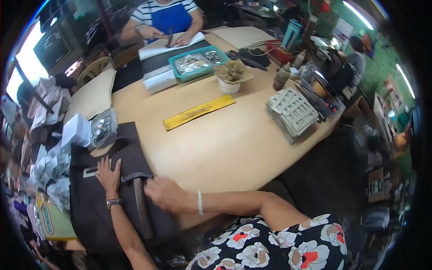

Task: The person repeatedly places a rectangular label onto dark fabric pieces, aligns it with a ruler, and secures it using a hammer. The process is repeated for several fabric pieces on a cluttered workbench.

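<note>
Smooth tan table, right edge curving toward lower centre, open stretch mid-frame below flat yellow bar. Dark-brown sheet, lower left, carries wooden-handled hammer. Left hand flat on sheet, fingers spread; right hand blurred, fingers curled, can't tell if gripping.

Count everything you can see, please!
table: 1, tan, centre
dark sheet: 1, brownish, left front
hammers: 2, brownish, dark sheet; across table
bar: 1, yellow, middle
pot: 1, white, beyond bar
tray: 1, teal, far side
boxes: 2+, white, beside tray; left
bag: 1, clear, left
slotted cards: one stack, pale, right
other people: 2+, blue/grey clothes, background
clutter: uncountable, mixed, all around
left hand: 1, bare, on dark sheet
right hand: 1, blurred, by hammer
</note>
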A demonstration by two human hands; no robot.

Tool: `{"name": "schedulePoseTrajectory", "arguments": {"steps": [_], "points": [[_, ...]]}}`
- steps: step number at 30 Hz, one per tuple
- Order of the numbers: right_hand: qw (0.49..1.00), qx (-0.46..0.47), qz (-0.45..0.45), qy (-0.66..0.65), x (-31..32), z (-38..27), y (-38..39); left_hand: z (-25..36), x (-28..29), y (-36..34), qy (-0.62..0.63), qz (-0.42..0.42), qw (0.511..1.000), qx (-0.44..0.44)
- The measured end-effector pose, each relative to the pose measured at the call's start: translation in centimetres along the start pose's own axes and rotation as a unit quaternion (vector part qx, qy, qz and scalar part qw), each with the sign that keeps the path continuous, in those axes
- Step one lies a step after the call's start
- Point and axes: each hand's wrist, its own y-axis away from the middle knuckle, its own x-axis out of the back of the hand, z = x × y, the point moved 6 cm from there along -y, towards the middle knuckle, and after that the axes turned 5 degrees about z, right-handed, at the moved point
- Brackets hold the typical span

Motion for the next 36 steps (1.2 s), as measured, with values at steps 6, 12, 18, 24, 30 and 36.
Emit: {"name": "schedulePoseTrajectory", "arguments": {"steps": [6, 12, 18, 24, 30, 36], "points": [[0.545, -0.044, -0.544, -0.637, 2.9, -10.1, 10.0, 2.2, 1.3, -0.3, 0.016, 0.084, 0.991, -0.103], [0.511, -0.023, -0.538, -0.670, 5.8, -9.8, 11.9, 4.0, 5.2, 1.6, 0.035, 0.273, 0.938, -0.213], [0.719, 0.190, -0.539, -0.396, 3.8, -7.6, 12.3, 7.9, 7.9, 2.4, 0.046, 0.324, 0.927, -0.183], [0.824, 0.275, -0.418, -0.266, 5.3, -12.2, 13.4, 16.6, 11.2, 5.3, 0.084, 0.305, 0.904, -0.289], [0.864, 0.157, -0.447, -0.172, 12.2, -4.8, 14.6, 25.3, 10.5, 8.2, 0.076, 0.230, 0.884, -0.400], [0.927, 0.138, -0.255, -0.239, 16.7, -5.2, 14.8, 31.7, 7.8, 8.2, 0.101, 0.165, 0.872, -0.450]]}}
